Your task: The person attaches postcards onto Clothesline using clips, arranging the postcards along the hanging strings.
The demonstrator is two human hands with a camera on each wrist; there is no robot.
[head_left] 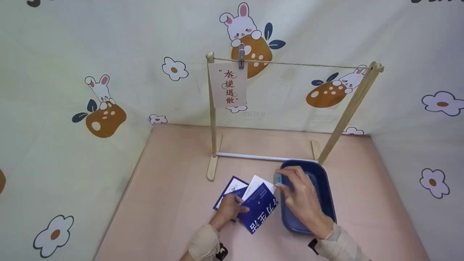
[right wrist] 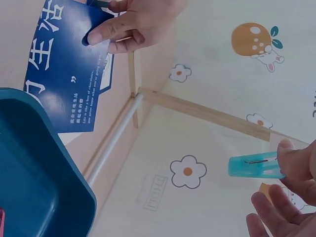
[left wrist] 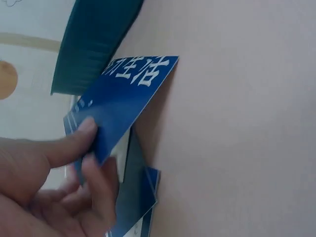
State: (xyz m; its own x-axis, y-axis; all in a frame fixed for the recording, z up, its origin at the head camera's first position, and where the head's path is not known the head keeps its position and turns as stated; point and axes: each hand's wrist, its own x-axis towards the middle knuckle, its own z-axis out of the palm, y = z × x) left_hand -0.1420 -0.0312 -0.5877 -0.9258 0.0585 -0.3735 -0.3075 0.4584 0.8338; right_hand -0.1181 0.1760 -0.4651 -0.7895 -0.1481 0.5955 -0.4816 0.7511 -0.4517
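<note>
My left hand [head_left: 230, 210] pinches a dark blue card [head_left: 259, 208] with white characters, its thumb on top, as the left wrist view also shows. Behind that card lie a white card [head_left: 253, 183] and a blue-bordered one [head_left: 231, 186]; whether the hand holds these too is unclear. Over the near-left part of a blue plastic basin [head_left: 329, 203] is my right hand [head_left: 302, 195]. Between its thumb and fingertips it holds a translucent teal clothespin [right wrist: 252, 167], clear of the cards.
A wooden rack stands behind, with a string [head_left: 308, 65] between its posts [head_left: 349, 112] and a white bar [head_left: 253, 157] low down. From the string hangs a pale card [head_left: 228, 87] with red characters, held by a grey clothespin [head_left: 241, 56]. Something pink [right wrist: 2, 222] shows inside the basin.
</note>
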